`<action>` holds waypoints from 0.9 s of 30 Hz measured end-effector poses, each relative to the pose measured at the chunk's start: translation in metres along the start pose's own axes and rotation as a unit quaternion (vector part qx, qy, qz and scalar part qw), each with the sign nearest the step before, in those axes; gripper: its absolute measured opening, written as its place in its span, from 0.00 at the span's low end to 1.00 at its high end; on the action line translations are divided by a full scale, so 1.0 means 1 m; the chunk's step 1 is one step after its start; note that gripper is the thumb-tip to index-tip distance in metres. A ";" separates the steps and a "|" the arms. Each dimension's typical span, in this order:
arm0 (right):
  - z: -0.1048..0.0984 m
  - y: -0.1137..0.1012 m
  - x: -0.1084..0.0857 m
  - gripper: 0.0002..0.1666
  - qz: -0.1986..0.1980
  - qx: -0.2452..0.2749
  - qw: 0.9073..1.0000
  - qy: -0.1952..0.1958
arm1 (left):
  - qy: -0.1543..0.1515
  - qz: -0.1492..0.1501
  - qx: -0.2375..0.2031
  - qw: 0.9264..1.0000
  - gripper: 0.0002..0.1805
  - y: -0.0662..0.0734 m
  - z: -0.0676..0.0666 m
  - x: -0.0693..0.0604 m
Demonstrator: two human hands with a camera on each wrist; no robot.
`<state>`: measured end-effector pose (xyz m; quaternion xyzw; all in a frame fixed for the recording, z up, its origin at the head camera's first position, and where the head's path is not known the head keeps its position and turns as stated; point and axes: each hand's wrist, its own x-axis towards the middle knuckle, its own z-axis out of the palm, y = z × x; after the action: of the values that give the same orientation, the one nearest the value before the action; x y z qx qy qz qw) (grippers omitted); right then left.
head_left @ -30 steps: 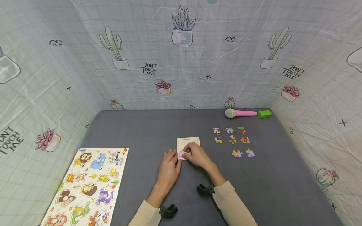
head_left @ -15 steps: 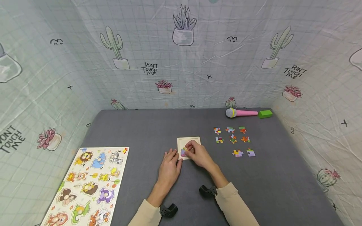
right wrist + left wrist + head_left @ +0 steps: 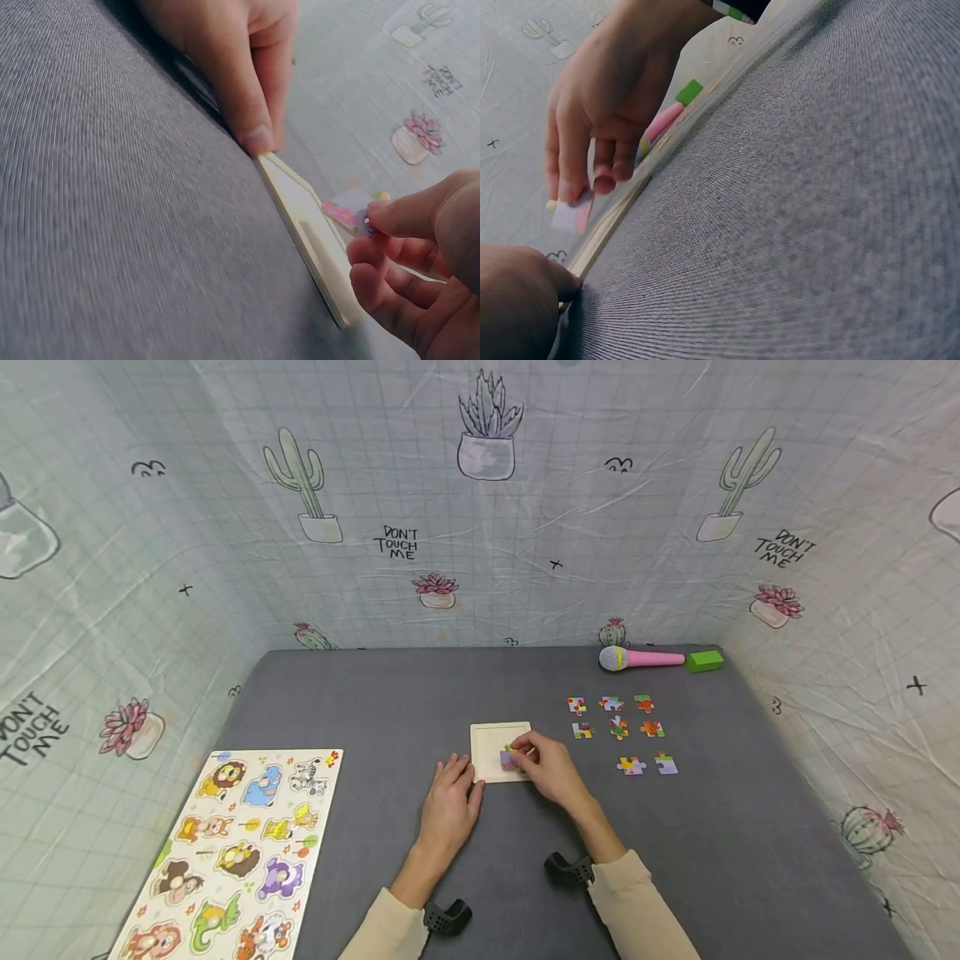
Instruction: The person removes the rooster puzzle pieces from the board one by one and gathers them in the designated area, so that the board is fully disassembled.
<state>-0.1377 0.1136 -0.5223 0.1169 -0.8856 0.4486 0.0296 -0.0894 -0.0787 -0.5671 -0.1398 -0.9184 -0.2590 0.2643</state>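
Note:
A small square wooden puzzle tray [image 3: 489,742] lies on the table in the head view, with a bare floor and a raised rim. My left hand [image 3: 448,802] rests at its near left corner, fingers stretched along the left edge; in the right wrist view the left thumb touches that corner. Between thumb and index finger, my right hand [image 3: 551,771] pinches a lilac jigsaw piece [image 3: 507,760] with pink flowers. That piece [image 3: 346,208] is tilted and held above the tray [image 3: 294,196], as the right wrist view shows.
Several loose jigsaw pieces [image 3: 618,727] lie in rows right of the tray. A pink toy microphone [image 3: 651,659] and a green block [image 3: 704,661] lie at the back right. At the front left is a large animal puzzle board [image 3: 247,827].
My right hand has lifted the jigsaw piece from the tray's near left corner and moved it to the right. My left hand stays at the tray's corner.

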 end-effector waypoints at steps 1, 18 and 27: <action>-0.002 0.001 -0.001 0.06 0.007 -0.001 1.000 0.004 | -0.001 -0.001 -0.001 1.000 0.15 0.000 0.000 0.000; -0.047 0.028 -0.020 0.11 0.048 -0.014 0.998 0.038 | -0.005 -0.006 -0.008 1.000 0.16 0.000 0.001 -0.001; -0.069 0.043 -0.030 0.14 0.080 -0.025 0.996 0.042 | -0.012 -0.012 -0.011 1.000 0.16 0.000 0.001 -0.001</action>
<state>-0.1221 0.1993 -0.5200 0.0258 -0.9012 0.4314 0.0338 -0.0888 -0.0786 -0.5681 -0.1350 -0.9202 -0.2706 0.2487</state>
